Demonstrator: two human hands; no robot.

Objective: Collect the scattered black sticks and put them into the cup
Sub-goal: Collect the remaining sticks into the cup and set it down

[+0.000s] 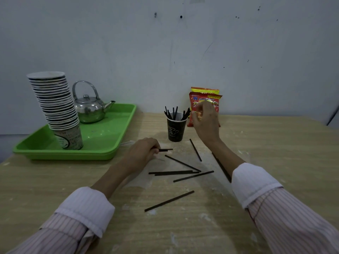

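Note:
A black paper cup (175, 131) stands upright near the back of the wooden table, with several black sticks (174, 112) standing in it. My right hand (206, 121) hovers just right of the cup's rim, fingers loosely apart, holding nothing. My left hand (143, 153) rests on the table left of and in front of the cup, pinching a black stick (166, 149) whose end pokes out to the right. Several more black sticks (181, 173) lie scattered on the table between my arms. One stick (222, 167) lies partly under my right forearm.
A green tray (110, 129) at the back left holds a tall leaning stack of paper cups (56, 105) and a metal kettle (89, 109). Red snack bags (203, 96) lean on the wall behind my right hand. The table (275, 143) has white smears.

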